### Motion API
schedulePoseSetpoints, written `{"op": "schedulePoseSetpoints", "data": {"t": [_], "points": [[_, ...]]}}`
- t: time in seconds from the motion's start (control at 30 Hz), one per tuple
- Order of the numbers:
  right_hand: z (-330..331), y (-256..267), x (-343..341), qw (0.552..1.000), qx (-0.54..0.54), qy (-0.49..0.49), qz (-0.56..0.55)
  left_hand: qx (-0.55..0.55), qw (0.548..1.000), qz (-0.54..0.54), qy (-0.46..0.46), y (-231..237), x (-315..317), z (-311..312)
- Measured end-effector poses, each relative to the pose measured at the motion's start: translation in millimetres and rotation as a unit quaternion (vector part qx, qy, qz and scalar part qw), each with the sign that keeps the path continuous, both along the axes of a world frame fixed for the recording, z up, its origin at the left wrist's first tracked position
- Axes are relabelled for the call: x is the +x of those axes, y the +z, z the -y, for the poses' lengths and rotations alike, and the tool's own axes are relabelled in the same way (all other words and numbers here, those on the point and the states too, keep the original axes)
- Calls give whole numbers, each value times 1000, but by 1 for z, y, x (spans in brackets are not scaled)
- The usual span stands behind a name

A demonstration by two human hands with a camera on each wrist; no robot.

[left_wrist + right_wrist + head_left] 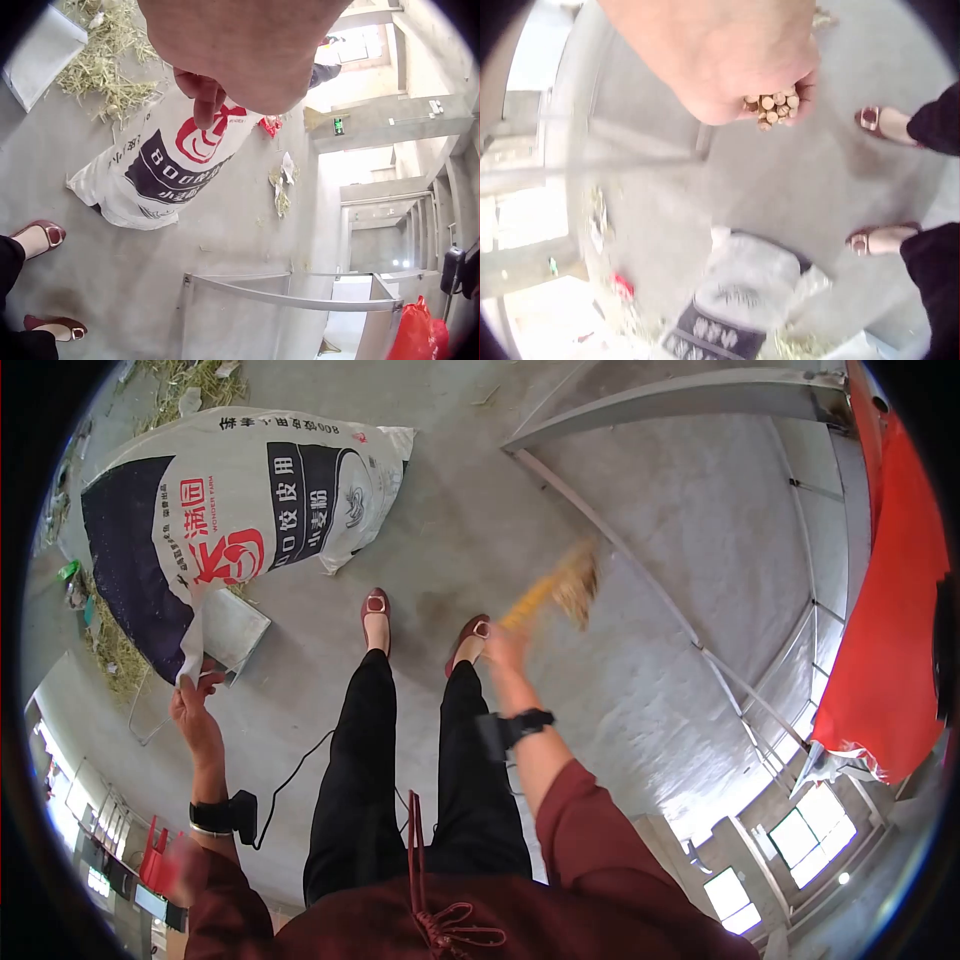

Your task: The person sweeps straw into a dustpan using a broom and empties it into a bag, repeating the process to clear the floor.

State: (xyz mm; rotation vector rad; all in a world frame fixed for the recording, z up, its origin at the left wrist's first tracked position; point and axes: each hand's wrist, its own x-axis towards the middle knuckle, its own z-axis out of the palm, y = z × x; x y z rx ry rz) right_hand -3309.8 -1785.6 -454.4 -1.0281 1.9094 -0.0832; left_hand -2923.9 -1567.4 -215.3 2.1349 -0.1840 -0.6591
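A large woven flour sack (345, 510), white with navy panels and red lettering, slants from upper right down to my left hand (200, 725). That hand pinches the sack's pale edge at its lower left corner; in the left wrist view, the hand (247, 56) hides that grip. On the other side, my right hand (507, 648) grips a small whisk broom (545, 592) with a yellow stalk handle and a frayed, motion-blurred head. The right wrist view shows the round cut ends of its stalks (772, 109) poking out of the fist.
A grey metal pan (235, 628) sits on the floor beside the sack. Loose straw (112, 67) is scattered behind it. A metal frame (690, 400) stands at the right near a red bag (890, 630). A black cable (285, 785) hangs by my left wrist.
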Motion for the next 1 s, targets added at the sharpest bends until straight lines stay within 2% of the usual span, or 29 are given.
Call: {"op": "schedulePoseSetpoints", "data": {"t": [0.03, 0.1, 0.13, 0.2, 0.23, 0.3, 0.33, 0.4, 0.47, 0.53, 0.6, 0.63, 0.7, 0.73, 0.8, 0.83, 0.9, 0.97, 1.0], "points": [[4, 52, 62, 999, 25, 25, -14, 18, 1000, -3, 0, 5, 5, -6], [9, 118, 133, 986, 34, 159, -28, 27, 1000, -2, -3, 12, 14, -16], [12, 138, 148, 986, 35, 159, -27, 33, 999, -2, -4, 17, 18, -21], [9, 169, 166, 979, 51, 185, 63, 29, 1000, -8, 1, 30, 27, -30], [1, 176, 166, 979, 44, 187, 65, 21, 1000, -14, 7, 28, 33, -39], [1, 205, 151, 965, 49, 212, 144, 13, 1000, -3, 20, 49, 40, -37], [7, 209, 151, 965, 51, 213, 144, 12, 999, 0, 31, 59, 41, -37], [25, 216, 155, 932, -134, 292, 167, 14, 1000, 6, 19, 81, 44, -38], [62, 186, 179, 907, -235, 326, 129, 9, 1000, 20, 6, 88, 48, -37], [119, 147, 206, 927, -222, 271, 131, 56, 995, 38, -69, 109, 37, -30], [169, 129, 243, 965, -114, 153, 180, 79, 993, 24, -88, 117, 29, -29], [178, 114, 260, 965, -110, 151, 185, 84, 992, 18, -92, 120, 22, -26], [177, 87, 280, 944, 10, 51, 326, 98, 985, 11, -139, 122, 15, -23], [170, 96, 291, 944, 11, 53, 326, 100, 983, 4, -153, 119, 10, -28], [148, 120, 302, 897, 126, 60, 420, 104, 982, -14, -157, 112, 4, -34], [144, 143, 300, 896, 158, 45, 412, 102, 984, -28, -142, 110, 1, -29], [133, 170, 276, 898, 134, 58, 415, 97, 989, -54, -96, 111, -7, -13], [127, 193, 244, 899, 109, 68, 419, 118, 985, -48, -112, 103, -10, -12], [120, 202, 227, 920, 92, 71, 375, 142, 980, -49, -131, 102, -9, -13]]}}
